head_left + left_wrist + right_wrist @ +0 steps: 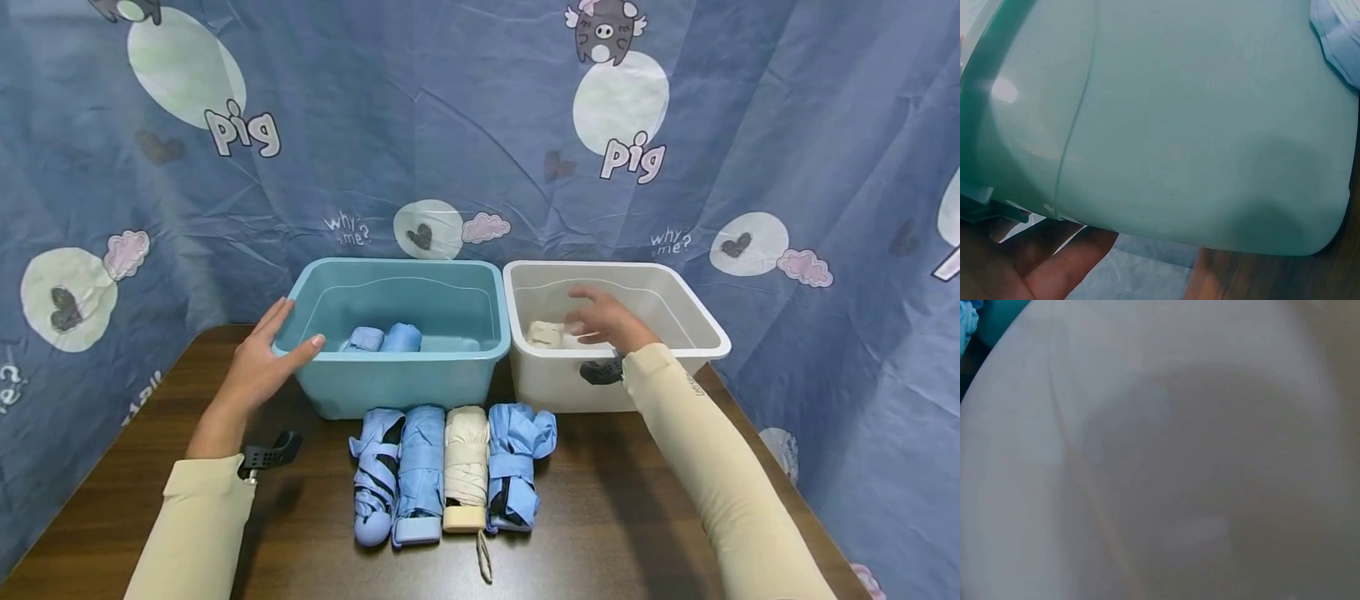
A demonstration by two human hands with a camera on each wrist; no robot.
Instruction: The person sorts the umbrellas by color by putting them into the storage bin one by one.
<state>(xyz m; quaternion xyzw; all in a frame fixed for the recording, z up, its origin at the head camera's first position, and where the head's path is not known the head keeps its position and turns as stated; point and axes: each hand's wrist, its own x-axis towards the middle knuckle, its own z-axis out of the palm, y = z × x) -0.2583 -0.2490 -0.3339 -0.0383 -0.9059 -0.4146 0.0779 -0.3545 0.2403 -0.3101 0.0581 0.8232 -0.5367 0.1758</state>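
Note:
My left hand (251,371) rests at the left end of the teal bin (397,385), fingers extended and thumb over the near rim. In the left wrist view its fingers (1075,262) lie beside the bin's wall (1191,137). Over the white bin (558,387) is my right hand (609,321), fingers slightly bent, with nothing visible in its grasp. Just left of that hand, a cream bundle (545,334) lies inside the white bin. Two blue bundles, one lavender-blue (365,338) and one brighter blue (402,337), sit in the teal bin. The white bin's wall (1166,456) fills the right wrist view.
In front of the bins stand side by side a periwinkle folded umbrella (375,479), a blue folded umbrella (420,475), a cream folded umbrella (466,467) with a wrist loop, and a loosely wrapped blue umbrella (516,467). A patterned curtain (480,125) hangs behind the brown table (600,517).

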